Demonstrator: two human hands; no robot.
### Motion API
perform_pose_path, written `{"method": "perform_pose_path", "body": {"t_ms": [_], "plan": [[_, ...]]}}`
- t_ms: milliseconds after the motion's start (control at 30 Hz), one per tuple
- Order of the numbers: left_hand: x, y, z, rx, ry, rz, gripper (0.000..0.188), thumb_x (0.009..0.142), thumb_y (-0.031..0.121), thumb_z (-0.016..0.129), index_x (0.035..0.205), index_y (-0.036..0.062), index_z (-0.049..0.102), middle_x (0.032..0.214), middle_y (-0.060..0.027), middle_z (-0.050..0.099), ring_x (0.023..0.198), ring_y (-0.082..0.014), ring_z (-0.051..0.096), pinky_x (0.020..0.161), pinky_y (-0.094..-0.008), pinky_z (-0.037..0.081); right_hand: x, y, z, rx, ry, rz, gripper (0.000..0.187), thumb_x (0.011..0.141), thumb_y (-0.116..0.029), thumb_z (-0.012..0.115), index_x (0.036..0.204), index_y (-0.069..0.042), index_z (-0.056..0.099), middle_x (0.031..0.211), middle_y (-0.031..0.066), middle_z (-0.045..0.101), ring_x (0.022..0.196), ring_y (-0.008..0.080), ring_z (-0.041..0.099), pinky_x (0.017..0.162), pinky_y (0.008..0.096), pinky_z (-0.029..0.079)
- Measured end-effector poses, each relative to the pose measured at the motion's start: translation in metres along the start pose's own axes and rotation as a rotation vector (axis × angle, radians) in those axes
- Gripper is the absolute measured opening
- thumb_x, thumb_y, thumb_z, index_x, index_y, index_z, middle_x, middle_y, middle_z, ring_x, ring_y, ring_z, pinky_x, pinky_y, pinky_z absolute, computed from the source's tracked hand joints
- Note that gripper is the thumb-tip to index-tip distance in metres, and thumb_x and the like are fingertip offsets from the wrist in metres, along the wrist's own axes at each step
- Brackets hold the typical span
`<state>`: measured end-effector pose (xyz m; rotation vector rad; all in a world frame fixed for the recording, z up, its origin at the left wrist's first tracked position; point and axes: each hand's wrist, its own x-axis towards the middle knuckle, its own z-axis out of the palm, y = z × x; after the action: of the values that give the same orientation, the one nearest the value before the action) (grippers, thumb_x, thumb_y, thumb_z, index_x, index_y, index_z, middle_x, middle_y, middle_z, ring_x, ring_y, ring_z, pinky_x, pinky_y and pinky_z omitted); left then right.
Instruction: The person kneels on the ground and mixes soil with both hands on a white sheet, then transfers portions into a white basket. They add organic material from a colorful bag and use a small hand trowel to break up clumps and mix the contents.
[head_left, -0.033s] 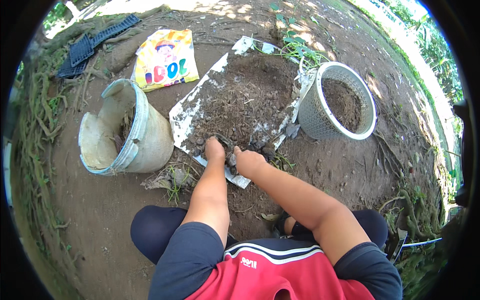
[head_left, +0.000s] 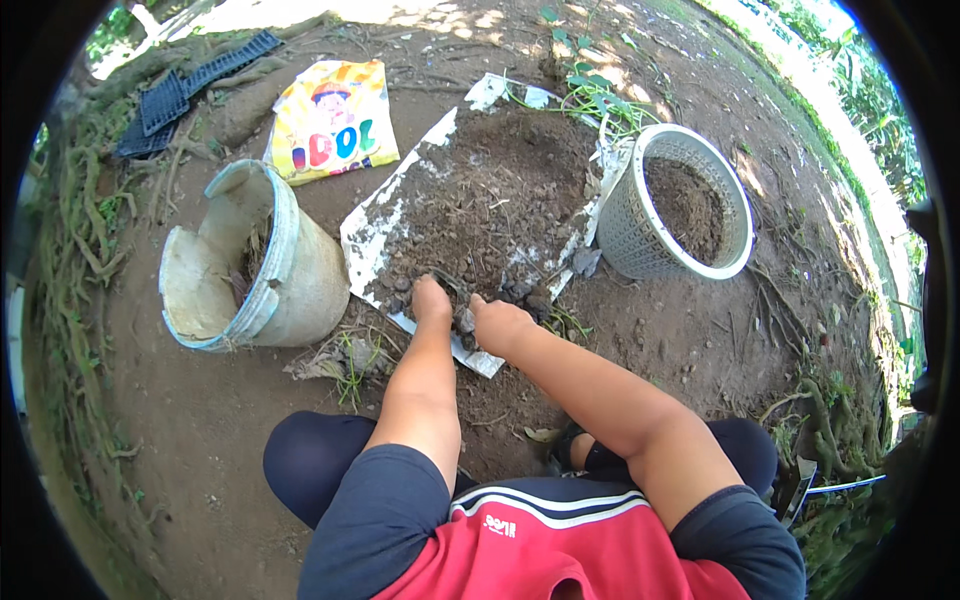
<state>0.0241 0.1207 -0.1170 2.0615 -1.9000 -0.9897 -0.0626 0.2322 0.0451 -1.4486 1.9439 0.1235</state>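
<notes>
Dark, crumbly soil (head_left: 470, 200) is heaped on a spread white sheet (head_left: 365, 262) in front of me. My left hand (head_left: 431, 300) reaches to the near edge of the heap, fingers curled down into the soil and partly hidden. Just to its right, my right hand (head_left: 500, 324) is closed, its fingers against the dirt. A thin dark curved piece shows between the hands, but its kind is unclear. Dark clods (head_left: 522, 294) lie beside my right hand. Whatever either hand grips is hidden or too small to name.
At left a cracked whitish bucket (head_left: 310, 275) leans over, dry matter inside. A grey lattice basket (head_left: 625, 225) with soil stands at right. Behind lie a yellow printed bag (head_left: 335, 120) and black plastic trays (head_left: 165, 100). Green vines (head_left: 610, 105) trail at the back; roots cross the ground.
</notes>
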Motion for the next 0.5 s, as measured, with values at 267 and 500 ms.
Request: {"method": "perform_pose_path", "body": {"t_ms": [267,500], "plan": [[0.012,-0.005,0.009,0.061,0.11,0.137,0.019,0.079,0.007,0.058,0.096,-0.0025,0.059,0.102,-0.0251,0.06,0.101,-0.0411,0.057,0.085,-0.0466,0.047,-0.025,0.007,-0.03,0.04,-0.03,-0.045,0.04,0.091,-0.022,0.045,0.128,-0.005,0.045,0.1,0.0226,0.063,0.094,0.037,0.061,0.081,0.0474,0.048],[0.0,0.007,0.002,0.142,0.035,0.144,0.021,0.085,0.005,0.053,0.105,0.001,0.052,0.11,-0.0209,0.056,0.103,-0.0365,0.056,0.086,-0.0445,0.047,-0.005,0.001,-0.033,-0.074,-0.044,-0.039,0.039,0.086,-0.011,0.045,0.123,0.001,0.048,0.106,0.0206,0.063,0.099,0.0332,0.062,0.082,0.0429,0.051]]}}
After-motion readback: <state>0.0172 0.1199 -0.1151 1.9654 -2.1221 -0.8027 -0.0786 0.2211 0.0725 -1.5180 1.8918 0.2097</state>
